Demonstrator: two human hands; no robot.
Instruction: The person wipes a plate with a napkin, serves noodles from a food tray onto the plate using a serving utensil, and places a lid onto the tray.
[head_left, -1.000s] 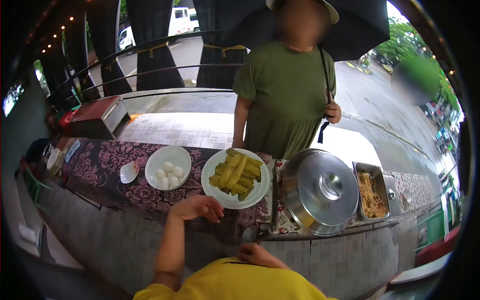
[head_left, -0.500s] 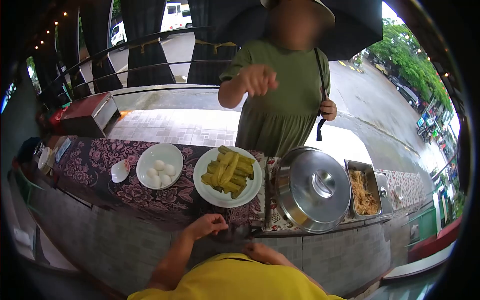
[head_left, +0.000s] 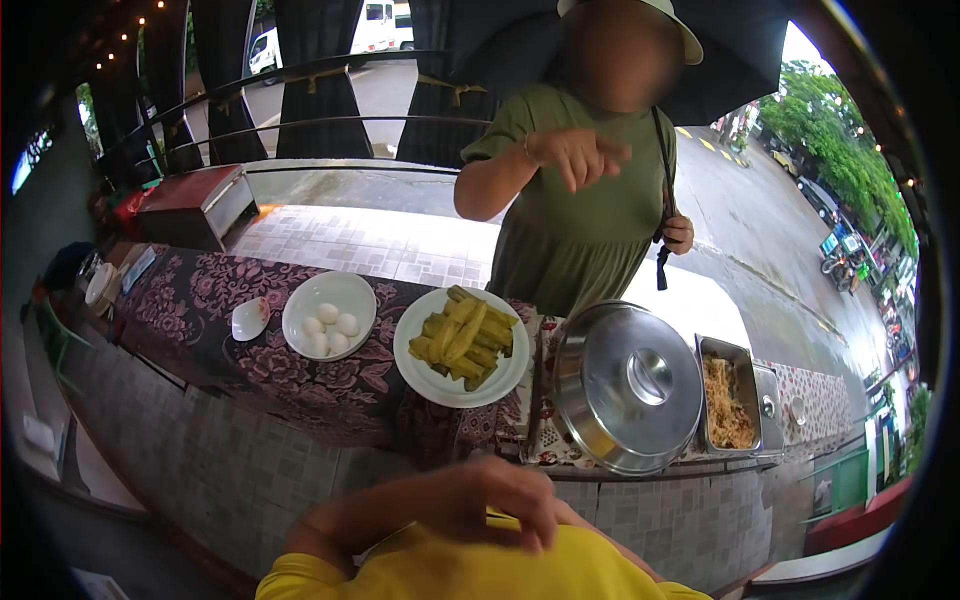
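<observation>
My left hand (head_left: 495,497) is in front of my yellow shirt, across my body and short of the table edge. Its fingers are loosely bent and a little apart, slightly blurred, with nothing visible in them. Behind it my right hand is hidden; only part of that forearm (head_left: 580,518) shows. Nearest on the table is a white plate (head_left: 407,375) piled with long yellow-green wrapped pieces (head_left: 464,338), apart from both hands. To its left, a white bowl (head_left: 366,300) contains several white eggs (head_left: 326,328). A large steel domed lid (head_left: 610,385) lies to the plate's right.
Across the table a person in a green dress (head_left: 595,200) points with one hand, under a dark umbrella (head_left: 735,70). A small white dish (head_left: 250,318) sits at left. On the right stands a steel tray (head_left: 755,385) of shredded brown food (head_left: 727,405). Floral cloth (head_left: 200,290) covers the table.
My left hand has moved right and closer to my body, now covering my right hand. The other person's pointing hand has shifted right. The view has turned slightly.
</observation>
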